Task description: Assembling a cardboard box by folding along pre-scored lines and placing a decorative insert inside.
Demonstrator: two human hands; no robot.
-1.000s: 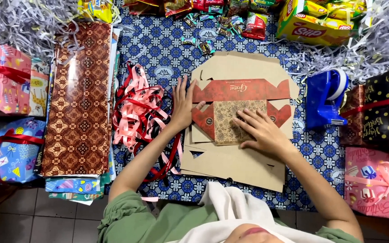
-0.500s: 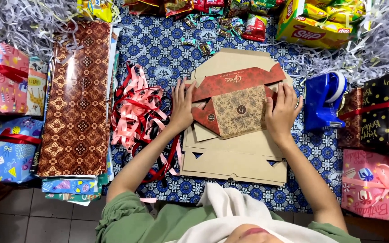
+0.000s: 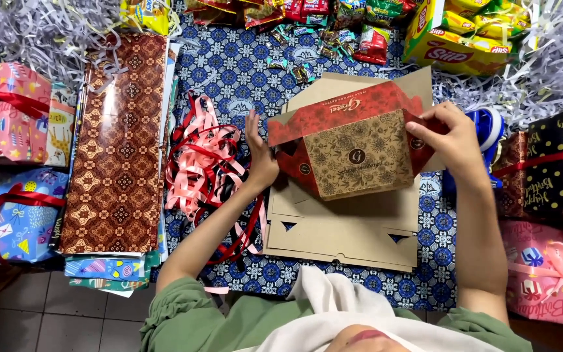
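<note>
At the far left edge of the blue patterned cloth [image 3: 229, 65], a pink wrapped gift [image 3: 4, 111] and a blue wrapped gift [image 3: 14, 215] are lying beside a stack of brown patterned wrapping paper [image 3: 115, 143]. Next to it a tangle of pink and red ribbon [image 3: 206, 169] is sprawling. The left hand [image 3: 260, 156] is pressing its fingers and thumb closed on the left flap of the red and tan cardboard box [image 3: 353, 146], which is sitting raised above a pile of flat brown box blanks [image 3: 346, 231] near the middle of the cloth. The box is showing a tan floral front panel with a small dark round emblem, a red band along its top and red triangular side flaps. The right hand [image 3: 447, 140] is pinching the right flap between curled fingers. A blue tape dispenser [image 3: 490, 127] is peeking out behind that hand, and black and pink gifts are sitting at the right edge.

Compared with half a second ago, the box is standing taller and more opened out, lifted off the blanks, and both hands are sitting farther apart.
</note>
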